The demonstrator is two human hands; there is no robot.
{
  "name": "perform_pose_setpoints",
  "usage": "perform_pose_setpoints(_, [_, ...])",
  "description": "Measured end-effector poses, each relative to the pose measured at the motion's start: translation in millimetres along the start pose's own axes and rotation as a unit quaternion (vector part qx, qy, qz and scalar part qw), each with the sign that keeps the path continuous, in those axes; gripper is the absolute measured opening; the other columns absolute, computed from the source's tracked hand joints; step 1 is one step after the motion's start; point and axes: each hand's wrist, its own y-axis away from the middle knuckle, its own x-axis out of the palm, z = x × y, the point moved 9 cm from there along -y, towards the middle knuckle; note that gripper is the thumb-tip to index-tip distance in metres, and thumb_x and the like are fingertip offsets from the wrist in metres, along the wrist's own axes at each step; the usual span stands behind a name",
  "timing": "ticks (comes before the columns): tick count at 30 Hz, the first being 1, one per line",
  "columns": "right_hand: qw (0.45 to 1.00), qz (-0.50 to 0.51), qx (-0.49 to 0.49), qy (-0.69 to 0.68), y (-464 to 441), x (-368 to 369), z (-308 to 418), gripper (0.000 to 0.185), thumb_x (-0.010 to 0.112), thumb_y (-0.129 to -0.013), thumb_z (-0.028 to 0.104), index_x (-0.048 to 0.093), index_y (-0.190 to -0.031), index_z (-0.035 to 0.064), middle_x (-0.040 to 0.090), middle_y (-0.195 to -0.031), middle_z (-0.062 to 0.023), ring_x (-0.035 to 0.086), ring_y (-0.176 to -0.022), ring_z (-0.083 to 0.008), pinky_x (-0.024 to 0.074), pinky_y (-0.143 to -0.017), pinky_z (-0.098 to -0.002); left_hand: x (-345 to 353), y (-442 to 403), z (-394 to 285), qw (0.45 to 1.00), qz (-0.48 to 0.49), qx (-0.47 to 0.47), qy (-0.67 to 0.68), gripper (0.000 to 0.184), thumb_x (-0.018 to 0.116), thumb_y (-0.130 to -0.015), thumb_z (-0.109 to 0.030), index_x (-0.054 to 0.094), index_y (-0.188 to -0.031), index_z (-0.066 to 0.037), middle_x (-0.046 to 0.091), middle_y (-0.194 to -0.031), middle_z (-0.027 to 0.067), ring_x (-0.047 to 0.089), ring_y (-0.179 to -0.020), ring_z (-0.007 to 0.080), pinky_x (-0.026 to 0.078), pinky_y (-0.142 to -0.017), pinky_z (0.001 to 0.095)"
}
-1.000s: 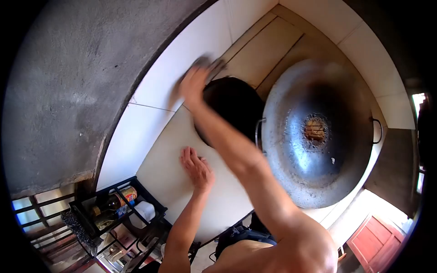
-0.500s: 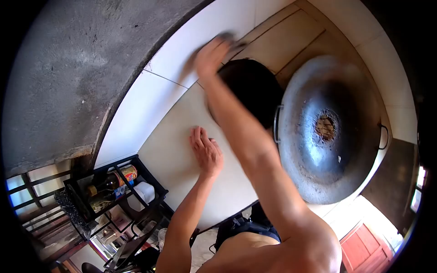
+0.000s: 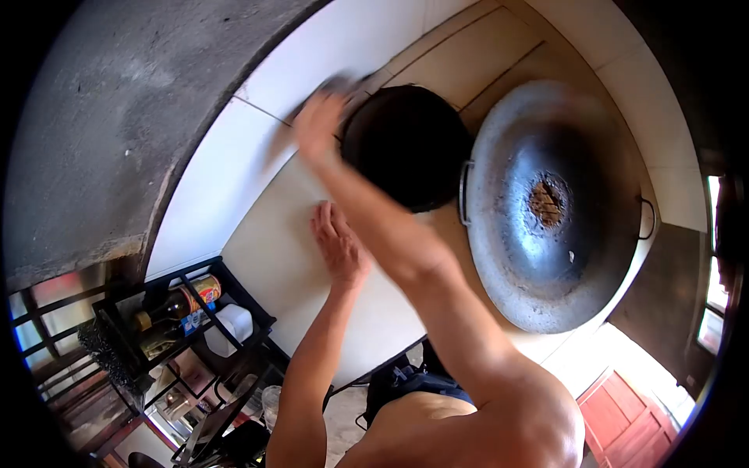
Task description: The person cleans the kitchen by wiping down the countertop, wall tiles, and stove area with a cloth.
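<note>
My left hand (image 3: 341, 246) rests flat on the pale tiled counter (image 3: 273, 226), fingers apart and holding nothing. Beyond it, my right hand (image 3: 320, 121) is pressed against a dark grey cloth (image 3: 341, 84), blurred by motion, where the white tiled wall (image 3: 312, 51) meets the counter. The fingers' grip on the cloth is smeared. Just right of that hand lies the round black stove opening (image 3: 407, 148). A large metal wok (image 3: 519, 257) with two side handles sits to the right, with some brown residue at its centre.
A black rack (image 3: 265, 321) at the lower left holds a bottle with a yellow cap (image 3: 162, 312) and a white container (image 3: 228, 329). Utensils hang or stand below it. A grey wall (image 3: 94, 140) rises at the left, and a red door (image 3: 624, 409) shows at the lower right.
My right hand and the cloth moved along the wall edge, away and then back nearer. My left hand stays on the counter. The view has shifted, showing more of the stove opening.
</note>
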Motion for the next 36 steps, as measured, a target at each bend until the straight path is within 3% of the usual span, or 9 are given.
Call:
perform_pose_setpoints(3, [0.819,0.193,0.238,-0.485,106.5,-1.9,44.6,0.045,0.046,-0.083,0.012,0.040,-0.116,-0.0176,0.047,-0.117,-0.0373,0.042,-0.117,-0.0468,0.0299,-0.103,-0.0458,1.9,2.9,7.5,0.986,-0.151,0.059,-0.027,0.038,0.048,-0.084,-0.014,0.046,-0.117,0.003,0.044,-0.125,0.0185,0.039,-0.117,0.0391,0.030,-0.099,0.0502])
perform_pose_setpoints(7, [0.533,0.373,0.456,-0.607,116.2,3.8,39.1,0.022,0.049,-0.080,0.011,0.054,-0.093,-0.0073,0.057,-0.086,-0.0141,0.053,-0.077,-0.0210,0.0443,-0.067,-0.0359,-7.8,10.4,3.3,0.984,-0.132,0.061,0.103,0.037,0.046,-0.086,-0.011,0.043,-0.119,0.004,0.044,-0.124,0.0190,0.041,-0.115,0.0392,0.030,-0.100,0.0488])
perform_pose_setpoints(9, [0.498,0.390,0.419,-0.651,68.0,-11.6,10.8,0.023,0.055,-0.082,0.015,0.055,-0.093,-0.0062,0.058,-0.084,-0.0118,0.053,-0.076,-0.0191,0.0459,-0.065,-0.0339,-9.8,3.4,-1.1,0.994,-0.092,0.027,0.043,0.039,0.045,-0.086,-0.010,0.039,-0.122,0.004,0.040,-0.128,0.0191,0.035,-0.121,0.0376,0.027,-0.102,0.0490])
perform_pose_setpoints(14, [0.608,0.344,0.156,-0.698,-116.3,-98.2,-77.6,0.021,0.063,-0.080,0.005,0.057,-0.098,-0.0037,0.062,-0.076,-0.0127,0.060,-0.059,-0.0188,0.0511,-0.049,-0.0319,-13.1,-2.7,-0.9,0.999,-0.004,-0.038,-0.020,0.044,0.049,-0.084,-0.009,0.037,-0.124,0.005,0.035,-0.131,0.0171,0.029,-0.127,0.0328,0.021,-0.107,0.0474])
perform_pose_setpoints(17, [0.712,0.489,0.007,-0.504,-198.7,-77.8,-137.2,0.030,0.060,-0.084,0.015,0.054,-0.111,0.0014,0.057,-0.100,-0.0162,0.055,-0.087,-0.0197,0.0452,-0.074,-0.0350,-11.0,-3.3,0.4,0.999,0.002,-0.047,-0.020,0.044,0.050,-0.084,-0.009,0.037,-0.124,0.004,0.034,-0.132,0.0158,0.027,-0.129,0.0319,0.019,-0.108,0.0469])
perform_pose_setpoints(19, [0.875,0.285,-0.124,-0.372,-211.3,-101.4,-158.5,0.030,0.070,-0.077,0.019,0.063,-0.099,0.0006,0.064,-0.078,-0.0085,0.061,-0.061,-0.0147,0.0506,-0.053,-0.0297,-8.4,-2.9,2.3,0.999,0.000,-0.053,-0.012,0.044,0.050,-0.084,-0.009,0.036,-0.124,0.004,0.033,-0.133,0.0152,0.025,-0.129,0.0318,0.018,-0.109,0.0469])
perform_pose_setpoints(25, [0.754,0.630,-0.161,-0.092,-133.1,-47.5,-216.2,0.041,0.075,-0.070,0.024,0.061,-0.101,0.0009,0.064,-0.080,-0.0136,0.062,-0.081,-0.0204,0.0493,-0.068,-0.0373,-6.0,-4.0,2.9,0.999,0.003,-0.048,-0.003,0.046,0.050,-0.083,-0.007,0.034,-0.125,0.003,0.030,-0.134,0.0149,0.024,-0.130,0.0320,0.018,-0.108,0.0488])
perform_pose_setpoints(28, [0.867,0.423,-0.264,-0.020,-162.2,-42.5,-222.3,0.053,0.080,-0.062,0.023,0.057,-0.104,0.0000,0.062,-0.080,-0.0145,0.060,-0.084,-0.0232,0.0480,-0.072,-0.0376,-5.4,-4.1,3.3,0.999,0.001,-0.049,-0.005,0.046,0.049,-0.083,-0.006,0.034,-0.125,0.003,0.030,-0.134,0.0148,0.025,-0.129,0.0318,0.018,-0.108,0.0488])
perform_pose_setpoints(36, [0.751,0.602,-0.271,0.020,-137.2,-27.3,-223.7,0.054,0.079,-0.060,0.017,0.052,-0.105,0.0017,0.060,-0.087,-0.0123,0.060,-0.068,-0.0228,0.0488,-0.056,-0.0341,-4.5,-4.5,4.0,0.999,-0.005,-0.054,0.005,0.047,0.050,-0.082,-0.006,0.034,-0.126,0.003,0.030,-0.135,0.0148,0.025,-0.130,0.0318,0.017,-0.108,0.0492])
